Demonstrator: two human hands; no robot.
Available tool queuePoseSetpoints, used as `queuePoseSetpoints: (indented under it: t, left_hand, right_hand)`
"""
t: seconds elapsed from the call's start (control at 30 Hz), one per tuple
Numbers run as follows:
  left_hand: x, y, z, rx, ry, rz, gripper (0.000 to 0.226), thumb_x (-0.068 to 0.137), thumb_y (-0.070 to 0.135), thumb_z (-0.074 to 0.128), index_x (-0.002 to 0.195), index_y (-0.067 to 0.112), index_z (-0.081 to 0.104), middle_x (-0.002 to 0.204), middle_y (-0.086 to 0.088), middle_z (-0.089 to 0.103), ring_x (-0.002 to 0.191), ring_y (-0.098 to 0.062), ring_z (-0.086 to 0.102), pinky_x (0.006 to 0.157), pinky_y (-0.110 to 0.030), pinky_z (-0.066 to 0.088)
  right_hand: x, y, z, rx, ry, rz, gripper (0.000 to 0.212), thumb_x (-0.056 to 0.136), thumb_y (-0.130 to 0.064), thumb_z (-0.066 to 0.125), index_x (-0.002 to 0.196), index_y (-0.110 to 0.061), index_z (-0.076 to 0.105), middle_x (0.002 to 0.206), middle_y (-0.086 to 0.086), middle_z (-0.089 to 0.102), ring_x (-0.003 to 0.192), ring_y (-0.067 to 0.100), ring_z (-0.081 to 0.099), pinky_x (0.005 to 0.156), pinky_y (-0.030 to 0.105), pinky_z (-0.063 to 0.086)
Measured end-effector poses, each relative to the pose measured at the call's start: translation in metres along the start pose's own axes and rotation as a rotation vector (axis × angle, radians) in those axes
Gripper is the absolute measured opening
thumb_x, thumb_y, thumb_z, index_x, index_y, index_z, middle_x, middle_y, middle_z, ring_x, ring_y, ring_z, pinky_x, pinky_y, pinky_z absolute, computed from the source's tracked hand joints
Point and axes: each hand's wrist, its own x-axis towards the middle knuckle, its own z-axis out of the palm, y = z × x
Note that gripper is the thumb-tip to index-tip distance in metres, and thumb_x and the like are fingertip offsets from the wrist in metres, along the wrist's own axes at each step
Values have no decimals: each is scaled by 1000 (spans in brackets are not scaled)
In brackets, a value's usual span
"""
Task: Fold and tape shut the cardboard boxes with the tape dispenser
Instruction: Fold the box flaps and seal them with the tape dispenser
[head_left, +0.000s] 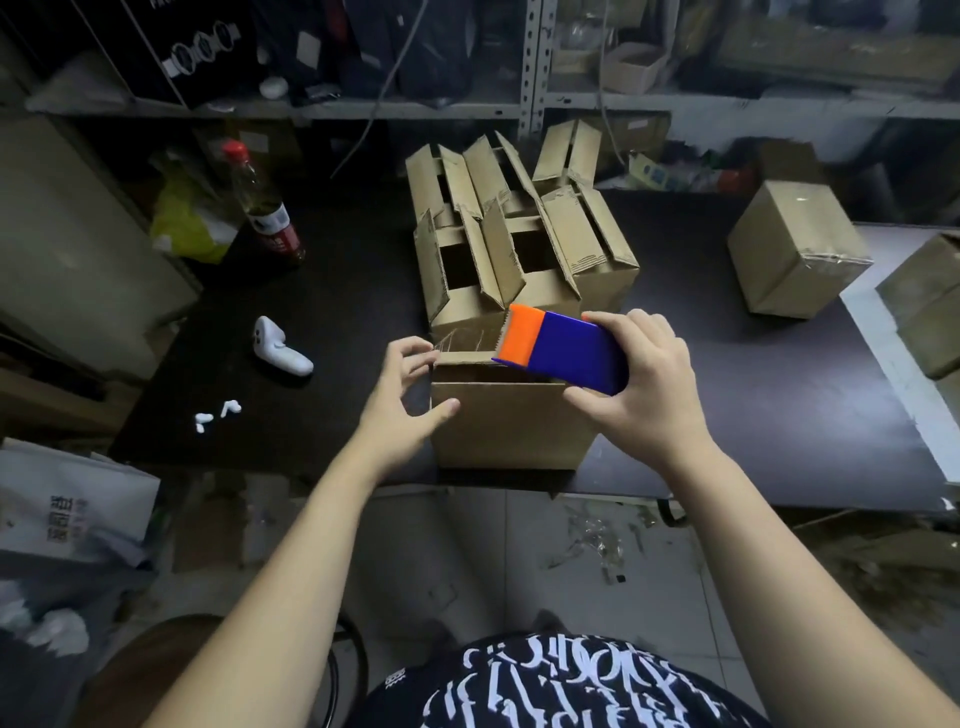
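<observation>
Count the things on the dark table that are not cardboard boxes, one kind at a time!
Clear bottle with red cap: 1
White plastic game controller: 1
Small white earbuds: 2
Crumpled yellow plastic bag: 1
Total: 5

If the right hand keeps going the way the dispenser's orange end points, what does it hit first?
Probably the raised flaps of the open box just behind the near box; depth is unclear. The right hand holds the tape dispenser.

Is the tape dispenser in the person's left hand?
No, the right hand grips the tape dispenser over the cardboard box, while the left hand holds the box's left corner.
</observation>
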Motion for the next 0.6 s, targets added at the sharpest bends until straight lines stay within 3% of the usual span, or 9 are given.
queuePoseSetpoints:
  t: [0.17, 0.37, 0.5, 0.6]
  left_hand:
    - [7, -6, 10, -75, 54, 39, 60, 88, 9, 80, 127, 31, 40, 141, 17, 61, 136, 2, 50, 117, -51, 41]
    - [13, -9, 21, -72, 135, -48, 62, 89, 10, 77, 126, 33, 33, 121, 21, 70, 130, 1, 53, 114, -39, 37]
    - [11, -8, 34, -93, 248, -82, 70, 84, 2, 76, 130, 27, 29, 114, 32, 67, 136, -3, 44, 119, -43, 31]
    - [8, -8, 40, -129, 313, -94, 73, 85, 0, 77, 134, 25, 29, 112, 40, 64, 134, -4, 47, 120, -43, 33]
  right_hand:
    - [10, -3, 1, 67, -63, -6, 65, 72, -48, 77, 126, -17, 59, 113, -6, 60, 99, 9, 47, 83, 32, 46]
    - [23, -8, 0, 135, -102, -3, 64, 71, -46, 79, 124, -16, 59, 111, -14, 54, 97, 2, 47, 78, 3, 35]
    - [30, -5, 3, 182, -128, 20, 61, 68, -45, 80, 118, -17, 60, 106, -12, 57, 97, -4, 50, 76, 1, 35]
    - [30, 2, 13, 180, -198, 54, 60, 70, -62, 83, 112, -24, 62, 102, -16, 59, 97, -2, 53, 75, 7, 40]
